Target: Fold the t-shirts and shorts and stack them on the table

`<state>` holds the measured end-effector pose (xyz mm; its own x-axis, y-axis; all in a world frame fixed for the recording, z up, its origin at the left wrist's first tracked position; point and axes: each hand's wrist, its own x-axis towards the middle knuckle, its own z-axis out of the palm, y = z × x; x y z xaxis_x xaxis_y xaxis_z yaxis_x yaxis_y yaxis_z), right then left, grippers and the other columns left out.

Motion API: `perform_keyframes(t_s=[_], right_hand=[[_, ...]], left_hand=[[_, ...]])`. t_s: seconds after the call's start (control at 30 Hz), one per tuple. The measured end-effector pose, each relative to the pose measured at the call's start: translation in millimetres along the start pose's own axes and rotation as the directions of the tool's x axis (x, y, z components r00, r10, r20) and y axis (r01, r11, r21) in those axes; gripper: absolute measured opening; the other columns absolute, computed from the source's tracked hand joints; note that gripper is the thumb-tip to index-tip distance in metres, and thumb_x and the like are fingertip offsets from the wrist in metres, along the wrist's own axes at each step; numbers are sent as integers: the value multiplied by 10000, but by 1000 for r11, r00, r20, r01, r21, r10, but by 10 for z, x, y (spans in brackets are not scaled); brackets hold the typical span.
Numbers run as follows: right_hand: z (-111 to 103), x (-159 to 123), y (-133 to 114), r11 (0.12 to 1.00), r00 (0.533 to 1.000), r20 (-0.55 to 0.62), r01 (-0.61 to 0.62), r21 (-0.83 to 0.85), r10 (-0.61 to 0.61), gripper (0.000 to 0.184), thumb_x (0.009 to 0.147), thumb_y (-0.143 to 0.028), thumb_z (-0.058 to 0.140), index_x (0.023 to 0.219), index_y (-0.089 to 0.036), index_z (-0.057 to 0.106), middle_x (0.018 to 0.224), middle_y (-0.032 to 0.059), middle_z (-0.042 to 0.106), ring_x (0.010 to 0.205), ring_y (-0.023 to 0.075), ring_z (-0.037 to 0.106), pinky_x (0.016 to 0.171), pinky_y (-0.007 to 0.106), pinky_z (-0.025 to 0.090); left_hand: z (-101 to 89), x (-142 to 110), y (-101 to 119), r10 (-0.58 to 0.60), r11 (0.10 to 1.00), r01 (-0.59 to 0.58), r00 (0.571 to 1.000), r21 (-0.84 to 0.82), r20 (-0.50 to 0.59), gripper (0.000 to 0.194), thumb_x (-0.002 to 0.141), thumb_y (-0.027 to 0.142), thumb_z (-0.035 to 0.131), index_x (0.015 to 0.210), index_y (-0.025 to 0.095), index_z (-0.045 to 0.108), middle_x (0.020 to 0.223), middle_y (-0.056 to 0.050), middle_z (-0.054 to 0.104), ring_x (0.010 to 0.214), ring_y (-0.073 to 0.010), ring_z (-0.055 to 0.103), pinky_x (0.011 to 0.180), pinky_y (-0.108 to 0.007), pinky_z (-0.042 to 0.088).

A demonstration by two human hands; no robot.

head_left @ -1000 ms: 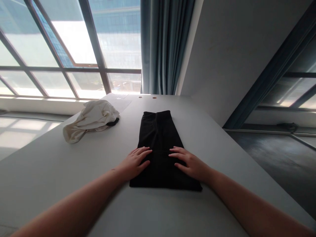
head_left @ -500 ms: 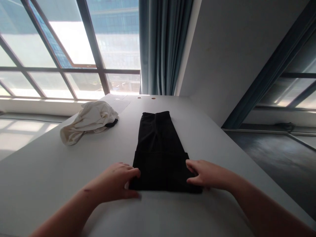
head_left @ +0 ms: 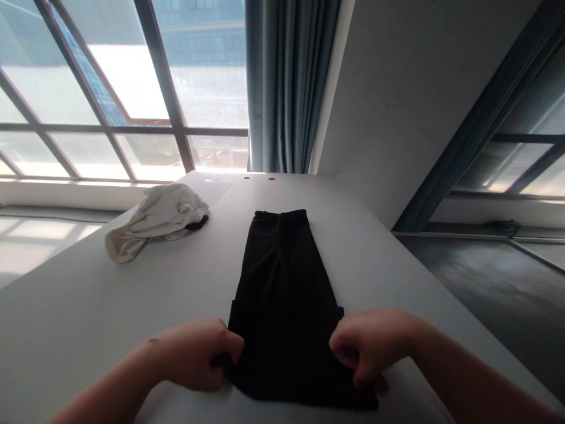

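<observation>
A black folded garment (head_left: 285, 282) lies lengthwise on the grey table (head_left: 110, 306), narrow end away from me. My left hand (head_left: 194, 353) is closed on the garment's near left edge, fingers curled around the fabric. My right hand (head_left: 375, 347) is closed on the near right edge in the same way. Both hands sit close to the table's front, with the garment's near end between them.
A crumpled cream cloth (head_left: 156, 218) with a dark piece under it lies at the table's left back. Two small round holes (head_left: 259, 178) mark the far edge. Behind are large windows (head_left: 110, 88), a blue curtain (head_left: 289, 82) and a wall; floor drops off to the right.
My hands slid from flat on top of the garment out to its near side edges and closed on them. The garment now reaches nearer to me.
</observation>
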<state>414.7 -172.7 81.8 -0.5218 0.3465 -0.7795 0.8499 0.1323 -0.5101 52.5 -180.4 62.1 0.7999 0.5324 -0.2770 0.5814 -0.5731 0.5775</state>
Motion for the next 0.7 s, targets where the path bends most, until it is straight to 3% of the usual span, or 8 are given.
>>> perform_keyframes(t_s=[0.17,0.27,0.3,0.33,0.4,0.47,0.57,0.7], right_hand=[[-21,-4,64,987,981,189,5,162,-36,250,724,-386,755,814,-192,625,608,-40,646,522,117,612,520,199,484],[-219,132,364,949,990,-135,77,304,-37,353,801,-509,680,951,-194,626,613,-24,652,495,130,578,496,222,461],[-306,222,490,941,938,-346,126,313,-10,370,815,-544,654,933,-195,612,604,-25,635,488,128,556,490,223,435],[-401,331,614,938,825,-566,181,296,19,372,836,-562,624,900,-196,604,608,-27,618,502,124,543,509,226,425],[-609,578,825,947,436,-897,257,193,65,359,889,-553,540,840,-202,600,609,-27,581,539,127,526,571,244,429],[-849,823,953,965,189,-978,230,126,83,360,918,-533,483,801,-213,599,629,-10,591,587,153,551,623,269,441],[-1288,1127,1001,997,38,-999,73,37,34,272,891,-430,523,811,-211,663,790,46,694,758,200,630,765,303,474],[-1953,1441,994,993,-8,-994,37,108,109,300,912,-376,533,1056,-205,732,1001,92,746,924,226,667,889,324,495]], left_hand=[[-14,-37,-415,62,803,146,944,-578,324,358,799,423,786,1085,233,685,764,-3,745,606,-157,664,510,-212,465],[-211,202,-831,-95,719,190,980,-669,176,487,911,640,646,1170,228,622,804,-17,748,593,-147,659,511,-213,460],[-299,325,-981,-181,745,161,983,-648,36,472,914,650,631,1119,224,624,793,-9,737,588,-143,644,534,-225,468],[-394,465,-1130,-254,786,122,958,-607,-135,455,905,653,629,1048,220,626,786,-5,727,593,-145,633,560,-239,477],[-603,785,-1405,-323,903,108,808,-415,-493,407,908,626,603,920,221,646,779,-12,720,634,-165,630,604,-266,480],[-821,1136,-1624,-303,953,228,663,-201,-684,304,905,539,618,929,246,696,851,-20,752,751,-203,675,696,-295,495],[-1121,1660,-1824,-340,924,351,585,-148,-736,308,948,488,596,1137,283,727,1040,-45,784,941,-243,723,804,-319,504],[-1395,2216,-1978,-366,916,361,571,-176,-735,442,1001,440,520,1403,291,630,1162,-77,770,1060,-274,711,895,-361,507]])
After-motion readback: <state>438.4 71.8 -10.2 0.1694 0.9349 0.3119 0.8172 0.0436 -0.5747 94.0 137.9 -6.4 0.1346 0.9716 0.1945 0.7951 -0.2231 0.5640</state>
